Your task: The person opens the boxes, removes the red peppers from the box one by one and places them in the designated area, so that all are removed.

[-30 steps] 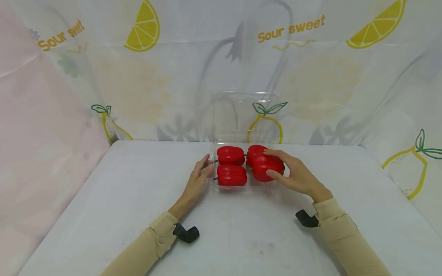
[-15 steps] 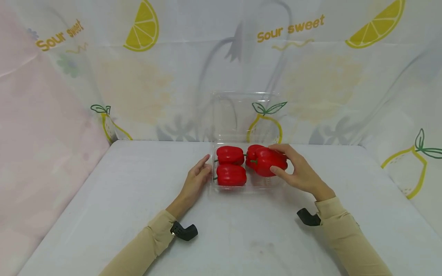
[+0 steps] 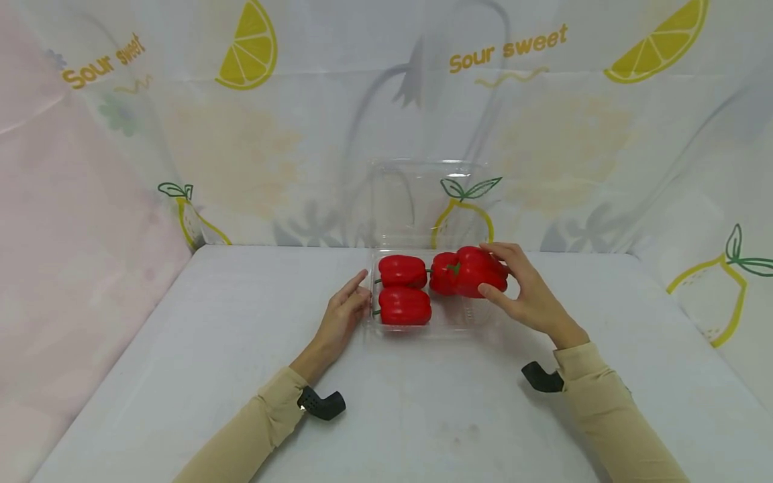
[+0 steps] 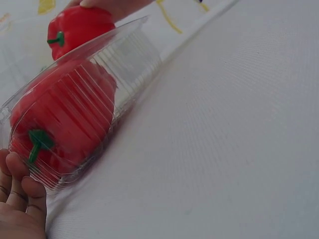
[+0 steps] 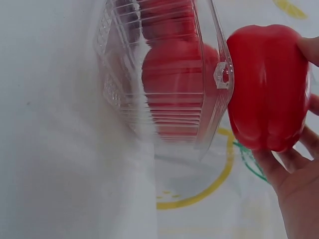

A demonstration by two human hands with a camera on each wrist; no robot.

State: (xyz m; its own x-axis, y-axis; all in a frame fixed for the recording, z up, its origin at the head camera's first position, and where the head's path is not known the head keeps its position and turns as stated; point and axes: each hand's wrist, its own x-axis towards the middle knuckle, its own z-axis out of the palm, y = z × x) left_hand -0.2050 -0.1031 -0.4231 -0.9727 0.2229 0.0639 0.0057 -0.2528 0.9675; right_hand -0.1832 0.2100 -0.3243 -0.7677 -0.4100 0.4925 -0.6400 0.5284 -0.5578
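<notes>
My right hand [image 3: 531,295] grips a red bell pepper [image 3: 479,272] with a green stem, thumb on the near side and fingers at the back. In the right wrist view this bell pepper [image 5: 266,87] is up above the rim of a clear plastic clamshell box [image 5: 174,99]. My left hand [image 3: 338,318] rests its fingertips against the box's left end, as the fingers [image 4: 35,194] in the left wrist view show. Inside the box, two red bell peppers lie on the left, one behind [image 3: 402,272] and one in front [image 3: 404,306]. Another bell pepper [image 3: 443,274] sits at the back right, partly covered by the held one.
The box's clear lid [image 3: 410,201] stands up at the back, before a lemon-printed cloth backdrop [image 3: 326,134]. A white cloth covers the table [image 3: 423,416]. A black device [image 3: 323,404] is strapped at each wrist.
The right hand has lifted the bell pepper from the box's front right and carried it back and slightly right. The left hand stays at the box's left end, almost unmoved.
</notes>
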